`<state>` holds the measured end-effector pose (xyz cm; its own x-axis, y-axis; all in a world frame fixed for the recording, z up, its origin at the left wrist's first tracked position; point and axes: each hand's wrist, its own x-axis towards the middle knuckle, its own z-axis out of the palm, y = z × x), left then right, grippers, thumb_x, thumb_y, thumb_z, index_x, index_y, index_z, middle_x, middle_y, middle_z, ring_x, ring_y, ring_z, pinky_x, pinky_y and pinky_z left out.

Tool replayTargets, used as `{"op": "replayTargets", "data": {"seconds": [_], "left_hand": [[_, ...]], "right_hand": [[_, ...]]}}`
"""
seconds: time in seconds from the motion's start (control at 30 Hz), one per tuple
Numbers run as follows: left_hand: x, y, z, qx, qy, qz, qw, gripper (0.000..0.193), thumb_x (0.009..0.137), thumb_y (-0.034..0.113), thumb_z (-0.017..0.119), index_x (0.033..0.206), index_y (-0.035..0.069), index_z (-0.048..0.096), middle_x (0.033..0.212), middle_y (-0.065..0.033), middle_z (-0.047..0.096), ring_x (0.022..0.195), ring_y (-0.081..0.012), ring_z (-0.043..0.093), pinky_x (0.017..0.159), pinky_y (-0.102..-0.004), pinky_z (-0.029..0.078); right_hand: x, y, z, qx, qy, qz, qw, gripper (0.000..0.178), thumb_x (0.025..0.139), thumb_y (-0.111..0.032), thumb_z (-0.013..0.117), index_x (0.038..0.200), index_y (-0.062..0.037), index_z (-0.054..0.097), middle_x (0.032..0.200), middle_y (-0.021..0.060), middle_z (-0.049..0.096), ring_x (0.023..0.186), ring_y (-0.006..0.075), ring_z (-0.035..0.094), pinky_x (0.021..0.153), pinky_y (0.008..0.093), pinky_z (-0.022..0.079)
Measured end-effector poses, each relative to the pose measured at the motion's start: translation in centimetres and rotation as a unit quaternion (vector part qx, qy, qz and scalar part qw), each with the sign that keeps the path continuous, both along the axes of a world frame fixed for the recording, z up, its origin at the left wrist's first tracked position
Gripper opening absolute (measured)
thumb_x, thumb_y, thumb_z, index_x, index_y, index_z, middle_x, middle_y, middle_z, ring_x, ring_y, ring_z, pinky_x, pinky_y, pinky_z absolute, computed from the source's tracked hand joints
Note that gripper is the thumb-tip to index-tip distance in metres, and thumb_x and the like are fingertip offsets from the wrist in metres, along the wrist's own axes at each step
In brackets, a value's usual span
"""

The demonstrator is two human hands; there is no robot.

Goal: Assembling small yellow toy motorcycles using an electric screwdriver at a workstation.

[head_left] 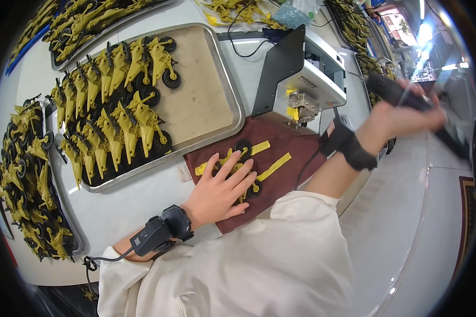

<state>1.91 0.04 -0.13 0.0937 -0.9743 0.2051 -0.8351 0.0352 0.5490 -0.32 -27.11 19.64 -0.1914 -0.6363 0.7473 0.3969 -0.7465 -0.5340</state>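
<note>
Now our left hand (219,191) presses flat, fingers spread, on a yellow toy (241,165); right hand (407,117) is clamped around a dark tool (388,90), raised.

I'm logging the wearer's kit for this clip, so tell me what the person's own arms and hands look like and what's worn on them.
Both hands are bare, with no gloves. The left hand has a black strap at the wrist carrying a boxy black device with a thin black cable trailing from it. The right hand wears a similar black wrist strap, also with a thin black cable. Both arms come out of loose cream-white sleeves, pushed up off the forearms.
</note>
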Motion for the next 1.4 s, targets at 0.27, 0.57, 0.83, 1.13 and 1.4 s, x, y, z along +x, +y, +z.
{"op": "replayTargets", "data": {"seconds": [0.27,0.57,0.83,1.13,1.4], "left_hand": [[0.1,-0.2,0.1,-0.009,-0.002,-0.010,1.000,0.059,0.074,0.043,0.061,0.123,0.013,0.047,0.135,-0.0077,0.039,0.128,-0.0322,0.030,0.100,-0.0548,0.021],[0.4,-0.2,1.3,-0.086,0.075,0.037,0.993,0.057,0.072,0.040,0.065,0.119,0.011,0.051,0.132,-0.0126,0.041,0.124,-0.0325,0.034,0.097,-0.0522,0.025],[6.9,-10.4,10.9,-0.294,0.180,0.036,0.938,0.028,0.074,0.017,0.068,0.096,0.003,0.059,0.101,-0.0128,0.057,0.093,-0.0295,0.053,0.081,-0.0350,0.040],[7.3,-14.9,11.0,-0.300,0.070,-0.032,0.951,0.007,0.074,0.008,0.066,0.079,0.004,0.061,0.082,-0.0069,0.060,0.076,-0.0258,0.056,0.068,-0.0339,0.041],[7.2,-24.5,11.2,-0.298,-0.189,0.088,0.931,0.018,0.078,0.017,0.062,0.091,0.005,0.064,0.090,-0.0080,0.062,0.098,-0.0242,0.052,0.089,-0.0352,0.035]], "right_hand": [[-1.9,-0.4,-0.3,0.057,0.035,-0.004,0.998,0.055,0.082,-0.057,0.041,0.102,-0.0057,0.044,0.057,0.0077,0.049,0.048,0.0201,0.049,0.051,0.0301,0.044],[-3.2,0.6,-0.7,0.085,-0.024,0.090,0.992,0.058,0.078,-0.065,0.043,0.097,-0.0108,0.049,0.060,0.0055,0.049,0.051,0.0195,0.047,0.054,0.0320,0.040],[-4.3,2.9,-0.3,0.140,-0.046,0.338,0.929,0.057,0.079,-0.060,0.044,0.095,-0.0070,0.052,0.064,0.0007,0.043,0.052,0.0134,0.041,0.055,0.0303,0.037],[-6.9,0.6,0.4,0.148,-0.116,0.285,0.940,0.057,0.082,-0.060,0.038,0.095,-0.0069,0.054,0.062,0.0002,0.044,0.052,0.0132,0.042,0.056,0.0304,0.036],[-7.4,-2.1,1.9,0.103,-0.132,0.273,0.947,0.056,0.080,-0.063,0.041,0.091,-0.0086,0.052,0.063,0.0021,0.048,0.054,0.0167,0.043,0.060,0.0335,0.038]]}}
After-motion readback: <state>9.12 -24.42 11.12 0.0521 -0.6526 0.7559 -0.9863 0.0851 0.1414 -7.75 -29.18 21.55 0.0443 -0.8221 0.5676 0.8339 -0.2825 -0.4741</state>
